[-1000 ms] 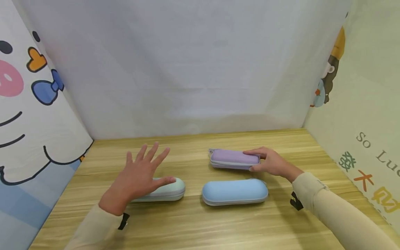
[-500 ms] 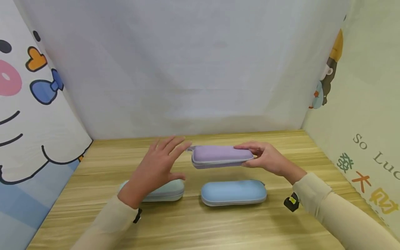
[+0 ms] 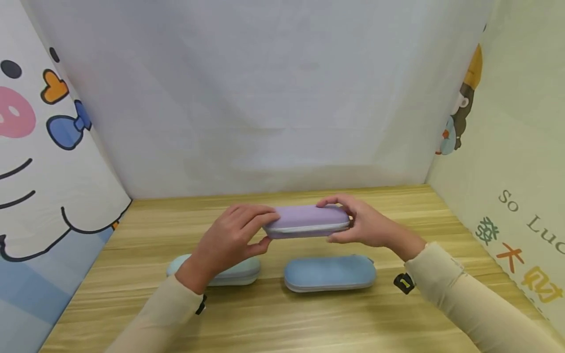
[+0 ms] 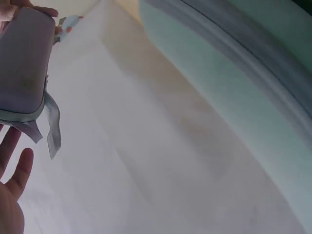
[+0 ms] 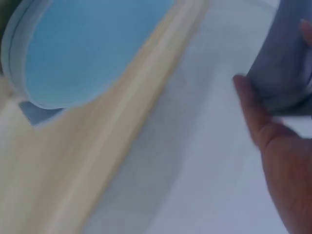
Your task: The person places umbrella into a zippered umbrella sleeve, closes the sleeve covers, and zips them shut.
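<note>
In the head view, a purple zippered glasses case [image 3: 304, 218] is held up over the table between both hands. My left hand [image 3: 229, 238] takes its left end, fingers on top and thumb underneath. My right hand [image 3: 368, 226] grips the right end with fingers over the top and thumb below. A grey strap [image 4: 53, 126] hangs off the case's end in the left wrist view. Below lie two more cases: a blue one [image 3: 330, 272] to the right, and a mint green one [image 3: 238, 272] partly hidden behind my left hand and wrist.
The wood-grain table [image 3: 282, 318] meets a white cloth backdrop [image 3: 265, 98] at the rear. Printed panels stand on both sides, a cartoon one [image 3: 57, 176] at left and a pale yellow-green one [image 3: 507, 162] at right.
The purple case has come up off the table and left in my right hand. My left hand has moved right from above the mint case, and its spread fingers have closed on the purple case.
</note>
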`<state>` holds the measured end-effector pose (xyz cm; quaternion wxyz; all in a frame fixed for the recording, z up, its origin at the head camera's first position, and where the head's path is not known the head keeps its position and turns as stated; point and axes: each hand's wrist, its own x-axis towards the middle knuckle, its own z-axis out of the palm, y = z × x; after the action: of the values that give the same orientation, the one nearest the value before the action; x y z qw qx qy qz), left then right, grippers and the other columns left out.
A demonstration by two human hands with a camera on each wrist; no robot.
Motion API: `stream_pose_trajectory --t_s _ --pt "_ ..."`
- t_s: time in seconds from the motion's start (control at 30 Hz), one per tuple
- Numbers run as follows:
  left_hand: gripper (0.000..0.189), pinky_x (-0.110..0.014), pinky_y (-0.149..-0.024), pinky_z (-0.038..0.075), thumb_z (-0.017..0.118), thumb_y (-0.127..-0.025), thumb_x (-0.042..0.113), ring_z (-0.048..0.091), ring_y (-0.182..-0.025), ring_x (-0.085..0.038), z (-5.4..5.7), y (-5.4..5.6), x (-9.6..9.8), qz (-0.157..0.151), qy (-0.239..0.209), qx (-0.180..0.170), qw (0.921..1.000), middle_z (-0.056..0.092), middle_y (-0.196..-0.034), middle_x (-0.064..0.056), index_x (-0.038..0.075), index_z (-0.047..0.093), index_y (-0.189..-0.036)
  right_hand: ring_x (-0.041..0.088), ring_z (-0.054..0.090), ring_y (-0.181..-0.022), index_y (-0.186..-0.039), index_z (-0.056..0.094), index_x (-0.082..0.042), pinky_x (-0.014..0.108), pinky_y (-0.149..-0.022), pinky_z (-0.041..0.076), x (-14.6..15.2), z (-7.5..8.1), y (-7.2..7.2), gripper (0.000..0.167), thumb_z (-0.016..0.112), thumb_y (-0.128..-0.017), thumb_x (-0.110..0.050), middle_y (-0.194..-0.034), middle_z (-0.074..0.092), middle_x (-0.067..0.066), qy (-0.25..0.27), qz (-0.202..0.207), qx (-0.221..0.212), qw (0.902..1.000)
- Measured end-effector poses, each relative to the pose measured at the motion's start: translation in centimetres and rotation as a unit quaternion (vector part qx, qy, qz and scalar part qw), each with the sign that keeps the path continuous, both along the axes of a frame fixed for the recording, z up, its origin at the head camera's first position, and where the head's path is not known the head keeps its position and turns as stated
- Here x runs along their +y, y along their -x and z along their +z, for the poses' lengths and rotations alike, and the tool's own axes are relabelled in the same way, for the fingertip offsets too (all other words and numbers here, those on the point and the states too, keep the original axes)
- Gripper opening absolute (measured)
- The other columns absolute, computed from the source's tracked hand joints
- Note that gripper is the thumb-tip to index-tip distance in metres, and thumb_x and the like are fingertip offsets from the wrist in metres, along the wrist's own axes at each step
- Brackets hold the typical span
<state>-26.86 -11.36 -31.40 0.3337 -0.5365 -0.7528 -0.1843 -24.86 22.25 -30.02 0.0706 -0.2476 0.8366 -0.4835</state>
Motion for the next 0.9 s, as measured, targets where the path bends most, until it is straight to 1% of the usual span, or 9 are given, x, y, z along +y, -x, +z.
stream_pose_trajectory --t_s 0.07,0.17,0.33,0.4,0.47,0.53,0.6,0.77,0.9 --pt "0.053 -0.043 -0.092 0.055 0.086 -0.080 0.016 0.066 -0.107 -0.026 0.4 -0.3 0.3 0.005 -0.002 0.019 0.9998 0.067 -0.126 -0.007 0.006 0.067 -0.128 0.031 0.058 -0.111 -0.138 0.058 -0.015 0.046 -0.091 0.052 -1.1 0.1 -0.2 0.069 0.092 -0.078 -0.011 -0.134 0.056 0.014 -0.068 -0.020 0.083 0.9941" --pt "0.052 -0.043 -0.090 0.055 0.085 -0.081 0.019 0.066 -0.104 -0.027 1.0 -0.6 0.8 0.013 -0.001 0.041 0.9991 0.067 -0.124 -0.007 0.007 0.067 -0.128 0.030 0.058 -0.113 -0.138 0.060 -0.015 0.049 -0.093 0.050 -2.6 0.0 -0.6 0.067 0.091 -0.079 -0.012 -0.133 0.059 0.011 -0.137 -0.057 0.185 0.9715" --pt "0.055 -0.045 -0.091 0.054 0.088 -0.082 0.025 0.066 -0.103 -0.027 1.8 -0.8 1.4 0.023 -0.018 0.056 0.9980 0.068 -0.123 -0.006 0.009 0.067 -0.130 0.032 0.061 -0.116 -0.138 0.060 -0.017 0.051 -0.092 0.054 -3.6 -0.5 -0.9 0.064 0.086 -0.082 -0.003 -0.132 0.062 0.010 -0.182 -0.092 0.289 0.9352" --pt "0.058 -0.046 -0.091 0.054 0.090 -0.081 0.031 0.066 -0.103 -0.028 1.9 -0.9 1.5 0.038 -0.039 0.053 0.9971 0.069 -0.121 -0.006 0.008 0.067 -0.129 0.033 0.060 -0.119 -0.139 0.060 -0.017 0.052 -0.095 0.053 -3.8 -0.8 -0.8 0.065 0.085 -0.082 -0.001 -0.133 0.061 0.010 -0.177 -0.101 0.310 0.9286" --pt "0.062 -0.047 -0.087 0.054 0.093 -0.077 0.038 0.066 -0.102 -0.029 1.9 -1.0 1.4 0.061 -0.065 0.042 0.9951 0.069 -0.118 -0.008 0.007 0.066 -0.125 0.034 0.059 -0.121 -0.139 0.060 -0.018 0.052 -0.096 0.053 -3.8 -1.1 -0.7 0.066 0.084 -0.081 0.003 -0.134 0.060 0.011 -0.157 -0.110 0.318 0.9283" --pt "0.063 -0.047 -0.083 0.054 0.094 -0.074 0.042 0.066 -0.100 -0.030 1.8 -0.9 1.1 0.086 -0.093 0.030 0.9915 0.069 -0.113 -0.009 0.006 0.066 -0.117 0.035 0.058 -0.123 -0.139 0.060 -0.017 0.052 -0.097 0.052 -3.7 -1.3 -0.6 0.067 0.083 -0.081 0.006 -0.136 0.059 0.011 -0.131 -0.116 0.315 0.9328" --pt "0.056 -0.048 -0.078 0.052 0.095 -0.073 0.039 0.065 -0.096 -0.031 1.7 -0.9 0.8 0.101 -0.112 0.021 0.9884 0.070 -0.107 -0.009 0.006 0.068 -0.109 0.035 0.057 -0.124 -0.139 0.060 -0.017 0.053 -0.097 0.051 -3.6 -1.4 -0.6 0.068 0.082 -0.080 0.008 -0.137 0.058 0.012 -0.108 -0.121 0.312 0.9362" --pt "0.023 -0.048 -0.077 0.048 0.091 -0.080 0.019 0.064 -0.091 -0.029 1.8 -0.7 0.6 0.076 -0.130 0.013 0.9886 0.072 -0.096 -0.004 0.012 0.077 -0.096 0.035 0.055 -0.123 -0.138 0.060 -0.017 0.053 -0.097 0.049 -3.2 -1.5 -0.6 0.068 0.082 -0.078 0.010 -0.137 0.056 0.011 -0.084 -0.132 0.311 0.9375" --pt "0.017 -0.046 -0.078 0.045 0.090 -0.079 0.018 0.065 -0.089 -0.026 1.9 -0.9 1.0 0.044 -0.139 0.003 0.9893 0.074 -0.091 0.000 0.014 0.080 -0.092 0.035 0.053 -0.124 -0.136 0.061 -0.017 0.054 -0.097 0.048 -3.1 -1.5 -0.5 0.066 0.081 -0.079 0.010 -0.136 0.055 0.011 -0.077 -0.136 0.303 0.9399"
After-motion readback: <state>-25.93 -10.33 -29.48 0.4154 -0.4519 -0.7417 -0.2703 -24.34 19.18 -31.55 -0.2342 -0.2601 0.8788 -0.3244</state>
